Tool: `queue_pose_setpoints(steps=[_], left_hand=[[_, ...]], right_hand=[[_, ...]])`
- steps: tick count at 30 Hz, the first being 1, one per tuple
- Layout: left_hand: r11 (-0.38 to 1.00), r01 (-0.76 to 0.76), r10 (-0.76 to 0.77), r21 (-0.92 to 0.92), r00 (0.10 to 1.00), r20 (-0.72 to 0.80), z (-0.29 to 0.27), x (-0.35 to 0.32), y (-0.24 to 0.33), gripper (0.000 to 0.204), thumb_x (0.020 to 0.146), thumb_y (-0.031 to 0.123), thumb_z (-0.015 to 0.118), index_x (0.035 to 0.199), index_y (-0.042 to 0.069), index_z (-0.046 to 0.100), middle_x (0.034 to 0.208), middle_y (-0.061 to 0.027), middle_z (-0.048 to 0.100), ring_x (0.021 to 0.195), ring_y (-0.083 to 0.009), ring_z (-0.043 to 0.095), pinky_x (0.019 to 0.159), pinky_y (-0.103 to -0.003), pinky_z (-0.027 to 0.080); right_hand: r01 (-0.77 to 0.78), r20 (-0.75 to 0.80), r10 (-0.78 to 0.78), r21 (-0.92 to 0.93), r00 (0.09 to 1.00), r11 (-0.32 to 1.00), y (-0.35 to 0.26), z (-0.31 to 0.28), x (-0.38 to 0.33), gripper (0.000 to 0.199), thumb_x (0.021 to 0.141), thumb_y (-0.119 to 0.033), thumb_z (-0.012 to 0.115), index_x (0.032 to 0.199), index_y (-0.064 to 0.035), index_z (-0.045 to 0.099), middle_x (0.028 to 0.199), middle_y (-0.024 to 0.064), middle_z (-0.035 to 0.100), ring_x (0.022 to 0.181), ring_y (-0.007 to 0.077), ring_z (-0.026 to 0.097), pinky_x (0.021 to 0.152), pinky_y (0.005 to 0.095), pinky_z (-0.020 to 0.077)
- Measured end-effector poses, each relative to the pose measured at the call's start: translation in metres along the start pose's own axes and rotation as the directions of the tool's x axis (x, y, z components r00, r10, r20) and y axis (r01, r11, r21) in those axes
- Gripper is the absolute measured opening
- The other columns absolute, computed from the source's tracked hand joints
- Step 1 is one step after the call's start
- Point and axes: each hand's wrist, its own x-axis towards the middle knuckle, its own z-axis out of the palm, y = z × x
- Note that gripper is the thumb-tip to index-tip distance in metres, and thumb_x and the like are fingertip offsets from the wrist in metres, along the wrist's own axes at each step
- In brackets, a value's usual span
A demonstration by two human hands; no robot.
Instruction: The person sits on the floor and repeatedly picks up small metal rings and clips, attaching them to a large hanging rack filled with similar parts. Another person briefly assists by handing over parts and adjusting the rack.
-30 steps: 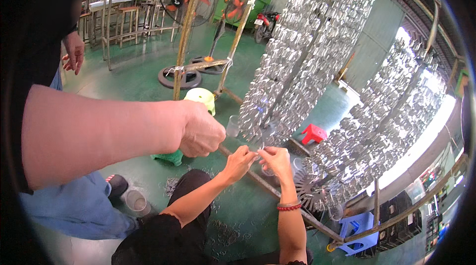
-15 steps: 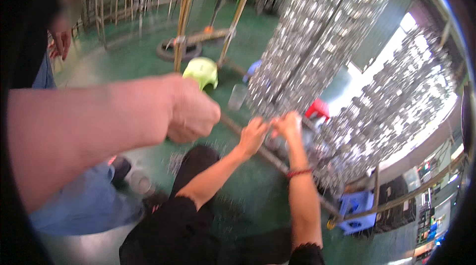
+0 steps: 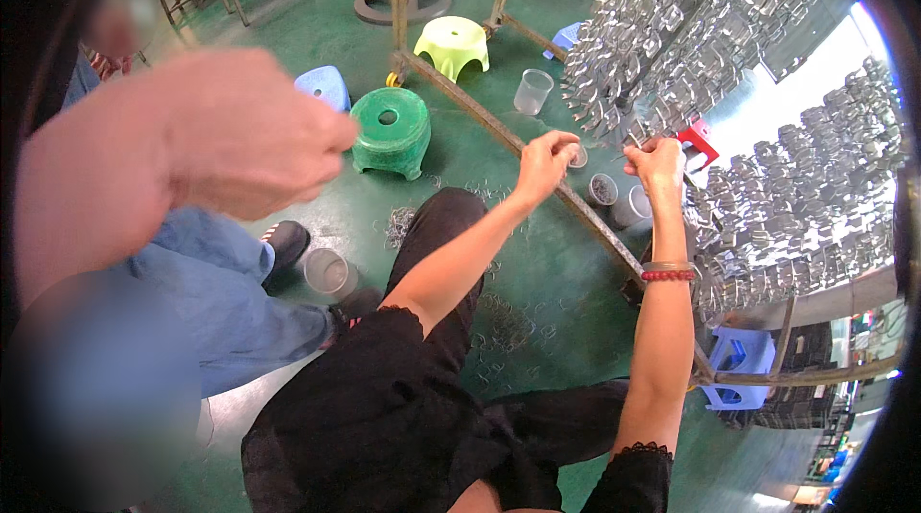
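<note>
My left hand (image 3: 547, 168) is closed, its fingers curled and pressed together in front of a rusty frame bar (image 3: 585, 211). Whatever may be in them is too small to make out. To its right, my right hand (image 3: 659, 168) pinches with thumb and fingers just below the lower end of a hanging strand of shiny metal pieces (image 3: 662, 34). A thin bit shows at those fingertips, but its kind is unclear. A gap separates my two hands. Below them stand clear plastic cups, one holding small dark pieces (image 3: 602, 190).
Another person's forearm and fist (image 3: 249, 129) reach in from the left. Stools stand nearby: green (image 3: 391, 129), yellow-green (image 3: 453, 45), red (image 3: 702, 141) and blue (image 3: 743, 360). More metal pieces (image 3: 806, 197) hang at right. Small wire hooks (image 3: 508, 321) lie scattered on the floor.
My view has tilted downward, bringing the green stool and cups into sight. My hands have moved apart from each other. The other person's fist has shifted left and up in view.
</note>
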Motion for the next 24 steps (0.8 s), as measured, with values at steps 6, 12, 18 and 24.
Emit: queue_pose_setpoints(steps=[6,12,18,24], left_hand=[[0.709,0.597,-0.292,-0.375,0.733,0.614,-0.009,0.060,-0.021,0.044,0.082,0.014,0.069,0.120,0.001,0.052,0.107,-0.0064,0.063,0.094,-0.0162,0.062,0.080,-0.030,0.052],[0.703,0.604,-0.258,-0.376,0.708,0.657,-0.003,0.082,-0.020,0.031,0.082,0.021,0.070,0.106,0.005,0.060,0.105,-0.0070,0.064,0.096,-0.0151,0.060,0.085,-0.030,0.048],[0.726,0.598,-0.315,-0.340,0.729,0.608,-0.004,0.081,-0.017,0.025,0.082,0.027,0.070,0.097,0.008,0.066,0.099,-0.0034,0.066,0.090,-0.0129,0.059,0.078,-0.030,0.047],[0.786,0.563,-0.350,-0.255,0.746,0.567,0.002,0.085,-0.012,0.027,0.080,0.029,0.070,0.097,0.009,0.066,0.097,-0.0010,0.066,0.088,-0.0114,0.059,0.070,-0.027,0.039]], right_hand=[[0.011,0.007,-0.011,-0.062,1.000,0.998,0.002,0.008,0.014,0.022,0.069,-0.015,0.073,0.067,0.0053,0.065,0.056,0.0143,0.064,0.053,0.0197,0.066,0.055,0.0322,0.0521],[0.000,0.021,0.003,-0.117,1.000,0.993,0.010,0.011,0.027,0.023,0.066,-0.019,0.074,0.068,0.0028,0.068,0.062,0.0160,0.065,0.065,0.0275,0.067,0.065,0.0367,0.0514],[0.020,0.047,-0.011,-0.185,0.999,0.983,-0.001,0.014,0.022,0.020,0.066,-0.017,0.074,0.069,0.0017,0.068,0.063,0.0208,0.063,0.063,0.0321,0.065,0.062,0.0395,0.0494],[-0.012,-0.026,0.006,-0.232,1.000,0.973,-0.003,0.019,0.019,0.022,0.067,-0.017,0.075,0.071,0.0034,0.068,0.064,0.0228,0.063,0.066,0.0345,0.065,0.064,0.0410,0.0493]])
